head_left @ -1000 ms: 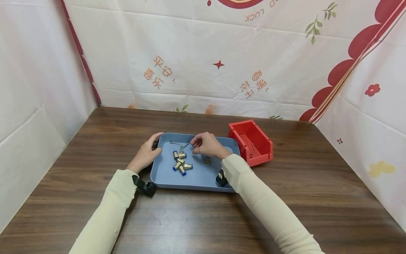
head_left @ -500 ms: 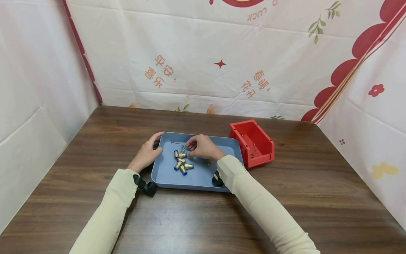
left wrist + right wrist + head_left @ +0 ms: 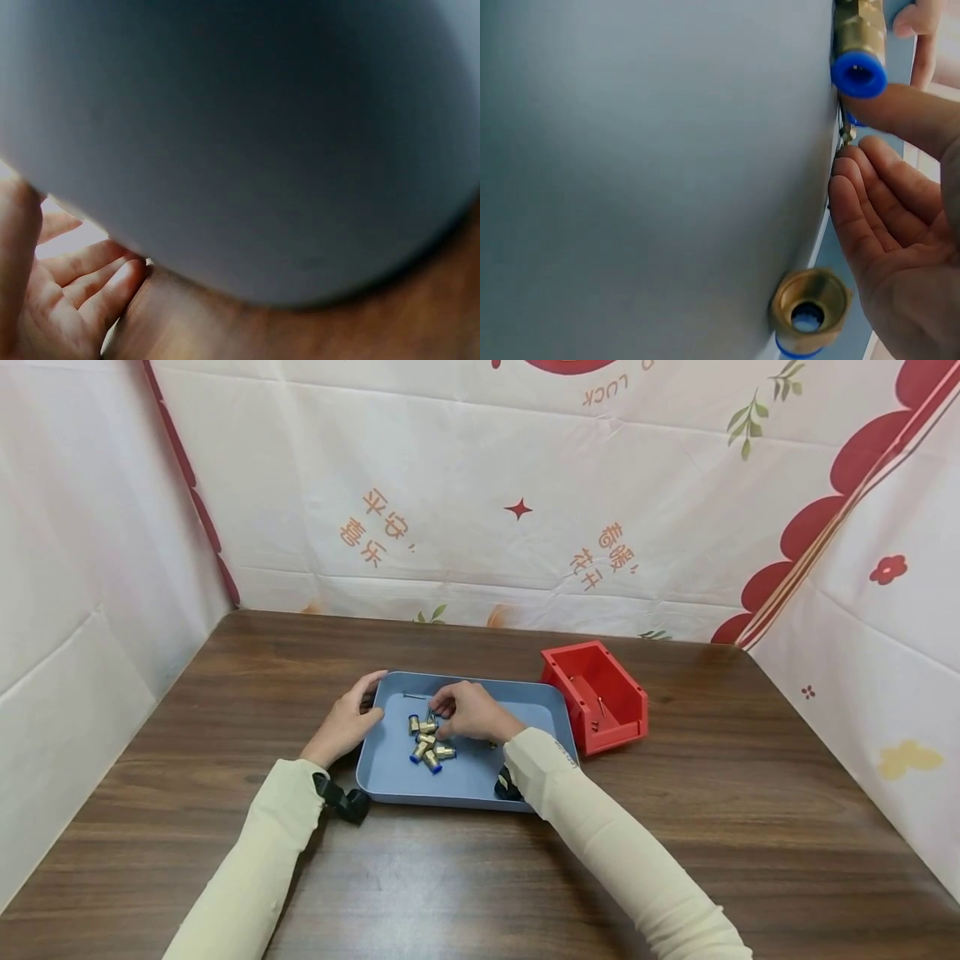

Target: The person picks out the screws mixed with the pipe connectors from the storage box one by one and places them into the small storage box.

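Note:
My left hand (image 3: pixel 345 722) rests against the left side of the blue tray (image 3: pixel 465 789), thumb and fingertips set apart along its edge. In the left wrist view, its fingers (image 3: pixel 105 277) touch the tray's outer wall. My right hand (image 3: pixel 472 710) is low over the tray, its bent fingers right at a few screws and its thumb apart from them. Brass push-in fittings with blue collars (image 3: pixel 431 760) lie in a cluster just in front of it. A lone screw (image 3: pixel 415 697) lies near the back. In the right wrist view, one brass fitting (image 3: pixel 810 307) stands apart, close to the hand.
A red bin (image 3: pixel 592 739) stands against the tray's right end, with several small screws (image 3: pixel 601 702) inside. Brown wooden table (image 3: pixel 420 877) surrounds the tray. A printed white cloth (image 3: pixel 465 552) hangs behind and at both sides.
My right hand has moved left and slightly forward over the tray to the screws beside the fittings. The left hand has stayed at the tray's edge.

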The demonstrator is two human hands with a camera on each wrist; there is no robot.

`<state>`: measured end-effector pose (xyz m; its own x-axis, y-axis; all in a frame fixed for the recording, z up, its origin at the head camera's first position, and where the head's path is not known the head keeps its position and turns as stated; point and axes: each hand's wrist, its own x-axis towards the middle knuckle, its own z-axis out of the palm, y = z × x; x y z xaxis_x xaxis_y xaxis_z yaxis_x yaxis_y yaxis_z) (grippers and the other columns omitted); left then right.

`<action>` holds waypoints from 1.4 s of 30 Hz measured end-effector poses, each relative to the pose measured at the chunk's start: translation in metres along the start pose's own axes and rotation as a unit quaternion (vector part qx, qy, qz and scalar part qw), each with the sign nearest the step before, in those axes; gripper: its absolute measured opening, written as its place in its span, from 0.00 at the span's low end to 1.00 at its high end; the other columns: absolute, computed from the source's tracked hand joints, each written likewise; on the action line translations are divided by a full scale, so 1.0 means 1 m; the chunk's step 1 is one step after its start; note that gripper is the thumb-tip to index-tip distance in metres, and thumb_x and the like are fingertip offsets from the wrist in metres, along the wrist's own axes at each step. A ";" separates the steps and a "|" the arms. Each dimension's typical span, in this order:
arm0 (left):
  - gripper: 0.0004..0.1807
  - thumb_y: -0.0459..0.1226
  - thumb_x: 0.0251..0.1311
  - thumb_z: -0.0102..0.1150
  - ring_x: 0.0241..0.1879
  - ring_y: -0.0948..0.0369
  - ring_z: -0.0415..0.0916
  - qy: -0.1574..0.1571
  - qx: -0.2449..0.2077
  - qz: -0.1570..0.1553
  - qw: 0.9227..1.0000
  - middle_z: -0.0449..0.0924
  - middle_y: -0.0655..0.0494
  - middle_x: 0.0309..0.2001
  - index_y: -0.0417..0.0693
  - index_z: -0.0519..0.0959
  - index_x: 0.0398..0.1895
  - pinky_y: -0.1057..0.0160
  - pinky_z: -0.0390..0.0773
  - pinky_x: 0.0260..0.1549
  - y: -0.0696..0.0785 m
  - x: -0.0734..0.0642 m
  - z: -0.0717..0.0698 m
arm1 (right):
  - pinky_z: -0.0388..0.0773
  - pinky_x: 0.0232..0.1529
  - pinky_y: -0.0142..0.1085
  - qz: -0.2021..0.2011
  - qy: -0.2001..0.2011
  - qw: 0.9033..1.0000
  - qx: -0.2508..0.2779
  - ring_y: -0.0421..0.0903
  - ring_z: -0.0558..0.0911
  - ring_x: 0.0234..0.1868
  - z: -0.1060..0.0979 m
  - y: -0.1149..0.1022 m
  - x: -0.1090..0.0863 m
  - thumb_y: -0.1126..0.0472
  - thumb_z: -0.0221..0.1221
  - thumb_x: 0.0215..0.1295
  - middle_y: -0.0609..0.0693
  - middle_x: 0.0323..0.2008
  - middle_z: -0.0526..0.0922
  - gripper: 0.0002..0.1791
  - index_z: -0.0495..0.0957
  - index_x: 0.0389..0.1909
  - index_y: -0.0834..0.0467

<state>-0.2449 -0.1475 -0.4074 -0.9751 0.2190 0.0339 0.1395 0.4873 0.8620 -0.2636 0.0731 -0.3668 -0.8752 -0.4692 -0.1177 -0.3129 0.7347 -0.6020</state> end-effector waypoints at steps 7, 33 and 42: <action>0.34 0.35 0.64 0.43 0.66 0.44 0.61 -0.001 -0.001 0.002 1.000 0.58 0.41 0.70 0.54 0.53 0.74 0.41 0.65 0.60 0.000 0.000 0.000 | 0.78 0.41 0.30 -0.010 0.018 1.000 -0.010 0.41 0.79 0.36 0.002 -0.001 0.000 0.73 0.65 0.51 0.51 0.36 0.83 0.14 0.82 0.40 0.62; 0.33 0.34 0.64 0.44 0.65 0.44 0.62 0.000 0.003 0.003 1.000 0.59 0.41 0.69 0.53 0.53 0.74 0.42 0.66 0.60 -0.001 -0.002 0.002 | 0.71 0.26 0.26 0.004 0.053 0.998 -0.036 0.39 0.75 0.25 0.004 -0.001 -0.003 0.72 0.62 0.51 0.51 0.30 0.85 0.07 0.85 0.30 0.61; 0.33 0.35 0.64 0.44 0.65 0.44 0.62 -0.001 -0.002 0.007 1.000 0.58 0.40 0.70 0.53 0.53 0.74 0.41 0.66 0.60 0.001 -0.002 -0.001 | 0.72 0.28 0.27 0.007 0.080 0.996 -0.046 0.40 0.76 0.27 -0.002 0.002 -0.003 0.71 0.63 0.51 0.52 0.29 0.84 0.06 0.85 0.31 0.62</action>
<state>-0.2433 -0.1480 -0.4066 -0.9727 0.2276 0.0457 0.1532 0.4812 0.8631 -0.2621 0.0770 -0.3660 -0.9249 -0.3802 0.0061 -0.3263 0.7853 -0.5262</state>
